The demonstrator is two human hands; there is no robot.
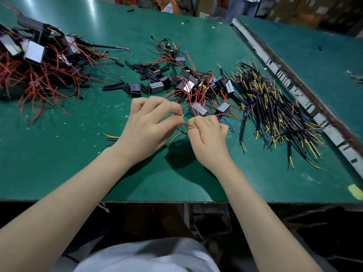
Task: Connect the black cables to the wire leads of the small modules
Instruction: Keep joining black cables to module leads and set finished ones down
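At the far left of the green table (59, 169) lies a heap of finished modules (33, 50) tangled in red leads. Just right of it, short black sleeve pieces (141, 68) are scattered, and a stub of yellow and blue wire ends (112, 137) pokes out beside the left wrist.

The left forearm comes in from the lower left, angled up toward the middle of the table. The left hand (151, 122) is raised off the surface, back of the hand toward the camera, fingers curled in, its thumb and fingertips pinching a thin wire end where a bit of yellow shows.

The two hands meet fingertip to fingertip. The right hand (208, 134) is curled into a loose fist, thumb pressed against the forefinger on a red wire lead (176, 136), which loops down below the hands. Its forearm runs in from the lower right. What the palms enclose is hidden.

Behind the hands sits a loose cluster of small modules (188, 85) with red leads. To the right, well apart from the hands, lies a pile of black cables (275, 114) with yellow and blue ends. A worn metal strip (294, 89) marks the table's right edge.
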